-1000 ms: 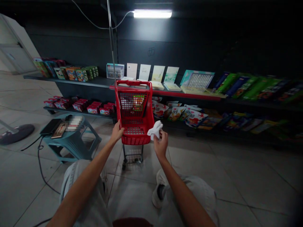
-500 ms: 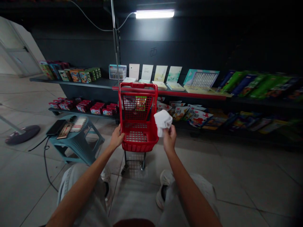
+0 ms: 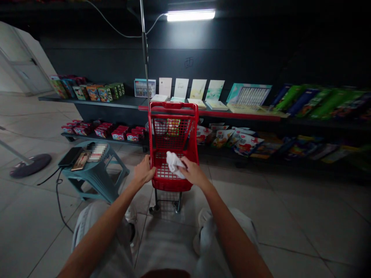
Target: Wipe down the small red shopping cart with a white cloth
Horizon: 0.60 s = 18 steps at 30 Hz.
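A small red shopping cart [image 3: 174, 184] with a plastic grid basket stands upright on the floor in front of me. My left hand [image 3: 144, 172] grips the left side of its basket, thumb over the rim. In my right hand [image 3: 193, 172] is a bunched white cloth [image 3: 174, 163], held over the basket's near part. Whether the cloth touches the basket's inside I cannot tell. The cart's handle bar [image 3: 174, 105] faces the shelves.
On the left a blue-grey plastic stool [image 3: 100, 173] carries a black device and a phone. Beyond the cart, shelves [image 3: 127, 101] hold boxes, books and snack bags [image 3: 246, 143]. A stand's round base [image 3: 30, 166] rests at far left, and a cable hangs by the stool.
My right hand has brought the white cloth leftward from beside the cart to over its basket. My left hand stays on the basket's left side.
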{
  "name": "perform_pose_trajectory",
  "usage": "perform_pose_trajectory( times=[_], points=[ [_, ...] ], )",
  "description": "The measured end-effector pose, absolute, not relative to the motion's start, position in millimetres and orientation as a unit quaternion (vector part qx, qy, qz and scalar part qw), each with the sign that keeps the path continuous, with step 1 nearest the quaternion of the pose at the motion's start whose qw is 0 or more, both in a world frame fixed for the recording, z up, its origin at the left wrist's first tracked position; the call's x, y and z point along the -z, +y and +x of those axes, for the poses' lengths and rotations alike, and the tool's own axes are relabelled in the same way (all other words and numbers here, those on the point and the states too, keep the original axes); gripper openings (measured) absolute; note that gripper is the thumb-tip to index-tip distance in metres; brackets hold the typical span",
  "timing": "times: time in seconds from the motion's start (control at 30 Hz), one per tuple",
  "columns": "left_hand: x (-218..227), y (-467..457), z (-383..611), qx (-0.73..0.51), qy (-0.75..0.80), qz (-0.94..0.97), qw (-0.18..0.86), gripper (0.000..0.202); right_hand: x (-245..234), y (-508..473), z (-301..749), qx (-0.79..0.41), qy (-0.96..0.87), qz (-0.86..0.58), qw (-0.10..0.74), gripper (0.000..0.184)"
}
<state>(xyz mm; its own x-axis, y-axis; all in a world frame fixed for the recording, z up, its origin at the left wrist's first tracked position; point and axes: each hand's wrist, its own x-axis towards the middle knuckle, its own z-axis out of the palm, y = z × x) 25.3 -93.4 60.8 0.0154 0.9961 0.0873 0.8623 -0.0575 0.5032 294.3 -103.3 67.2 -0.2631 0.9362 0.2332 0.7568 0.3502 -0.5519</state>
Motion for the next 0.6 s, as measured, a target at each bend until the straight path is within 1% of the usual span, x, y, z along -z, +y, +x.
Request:
perform_pose_trajectory(
  times=[0.03, 0.07, 0.1, 0.13, 0.3, 0.4, 0.53, 0.6],
  points=[
    [-63, -95, 26, -0.204, 0.674, 0.693, 0.151, 0.046, -68, -107, 290, -0.164, -0.803, -0.543, 0.183, 0.023],
    [-64, -97, 26, -0.205, 0.677, 0.69, 0.151, 0.041, -69, -110, 286, -0.158, -0.817, -0.541, 0.118, 0.023],
    [-64, -97, 27, -0.215, 0.679, 0.685, 0.155, 0.039, -71, -114, 283, -0.152, -0.822, -0.543, 0.075, 0.024],
    [-64, -96, 27, -0.232, 0.68, 0.677, 0.161, 0.04, -72, -117, 279, -0.149, -0.822, -0.547, 0.052, 0.026],
    [-53, -69, 26, -0.37, 0.65, 0.631, 0.207, 0.063, -75, -123, 272, -0.182, -0.83, -0.527, 0.032, 0.027],
    [-49, -47, 26, -0.436, 0.599, 0.626, 0.243, 0.065, -71, -124, 271, -0.216, -0.844, -0.49, 0.024, 0.029],
    [-52, -31, 28, -0.421, 0.584, 0.649, 0.246, 0.059, -69, -124, 268, -0.276, -0.868, -0.412, -0.004, 0.032],
    [-54, -28, 28, -0.411, 0.588, 0.655, 0.238, 0.06, -70, -125, 265, -0.302, -0.877, -0.373, -0.033, 0.032]
  ],
)
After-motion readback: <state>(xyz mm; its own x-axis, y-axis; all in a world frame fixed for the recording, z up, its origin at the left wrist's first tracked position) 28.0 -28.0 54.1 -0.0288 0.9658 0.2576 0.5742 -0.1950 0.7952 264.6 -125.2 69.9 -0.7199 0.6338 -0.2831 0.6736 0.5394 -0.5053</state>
